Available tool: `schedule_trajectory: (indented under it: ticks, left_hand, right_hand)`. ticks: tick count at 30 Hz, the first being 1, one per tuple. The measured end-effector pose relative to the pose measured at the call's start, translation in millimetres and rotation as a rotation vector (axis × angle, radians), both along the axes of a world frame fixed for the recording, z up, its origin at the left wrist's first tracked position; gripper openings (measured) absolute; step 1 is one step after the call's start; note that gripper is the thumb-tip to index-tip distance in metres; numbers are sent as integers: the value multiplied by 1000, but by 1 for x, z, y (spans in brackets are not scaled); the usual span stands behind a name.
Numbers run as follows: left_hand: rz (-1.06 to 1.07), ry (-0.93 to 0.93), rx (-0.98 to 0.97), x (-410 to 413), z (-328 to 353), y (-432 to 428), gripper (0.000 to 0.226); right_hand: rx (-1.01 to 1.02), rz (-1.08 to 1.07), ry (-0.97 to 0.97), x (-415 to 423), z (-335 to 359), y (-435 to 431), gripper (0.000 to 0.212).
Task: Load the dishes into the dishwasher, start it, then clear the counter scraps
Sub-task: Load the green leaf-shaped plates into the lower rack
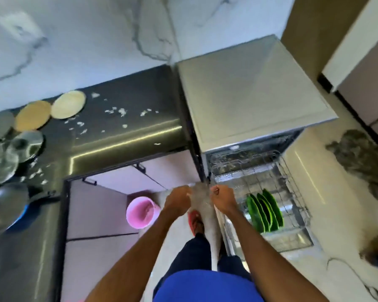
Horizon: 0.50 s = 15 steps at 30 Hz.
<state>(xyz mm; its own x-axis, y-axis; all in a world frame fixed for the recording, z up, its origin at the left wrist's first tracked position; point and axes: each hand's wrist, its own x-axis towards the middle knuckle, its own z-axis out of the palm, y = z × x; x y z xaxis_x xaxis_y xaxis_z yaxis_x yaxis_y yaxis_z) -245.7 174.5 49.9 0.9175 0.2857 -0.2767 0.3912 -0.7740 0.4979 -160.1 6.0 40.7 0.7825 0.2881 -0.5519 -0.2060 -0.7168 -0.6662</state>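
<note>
**A:** Where do the dishes stand?

**B:** Split. A few green plates [265,211] sit on edge in the pulled-out lower rack [292,192] of the dishwasher [249,88]. A tan plate [33,117] and a cream plate [68,104] lie flat at the back of the dark surface [129,136], among white scraps [118,111], with steel lids [26,144] further left.

**A:** And the hands?

**B:** The left grip [177,198] and right grip [223,198] are both curled and close together, just left of the rack. They look clamped on a pale object [200,192] between them. It is too blurred to name.

**A:** How would it handle?

**B:** If it's glass or ceramic, I'd judge it stiff, breakable and maybe slick. Holding it by opposite edges with both hands suits that. It should slot in upright beside the green plates.

**A:** And the rest?

**B:** The flat plates need a finger worked under the rim to lift them. The scraps look light and loose, so they're better swept than pinched.
</note>
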Motion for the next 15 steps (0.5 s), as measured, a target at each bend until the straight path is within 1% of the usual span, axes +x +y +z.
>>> schedule_trajectory:
  ticks: [1, 3, 5, 7, 8, 10, 11, 15]
  left_hand:
    - [61, -60, 4, -10, 4, 14, 44]
    - [161, -111, -11, -26, 10, 37, 43]
    - [259, -71, 6, -44, 14, 64, 35]
    - [327, -23, -23, -59, 16, 93, 33]
    - [353, -15, -34, -66, 19, 103, 32]
    - [408, -17, -32, -80, 32, 127, 27]
    - [418, -21, -25, -87, 34, 140, 26]
    - [498, 13, -31, -118, 31, 202, 26]
  right_hand:
    - [26, 62, -25, -2, 10, 14, 28]
    - [55, 133, -45, -5, 12, 38, 16]
    - [99, 149, -70, 1, -29, 68, 8]
    - [135, 192, -57, 4, -42, 103, 9]
    - [138, 208, -36, 0, -30, 119, 10]
    - [167, 246, -17, -18, 28, 153, 12]
    - [182, 267, -17, -25, 44, 171, 14]
    - [200, 362, -57, -42, 70, 244, 16]
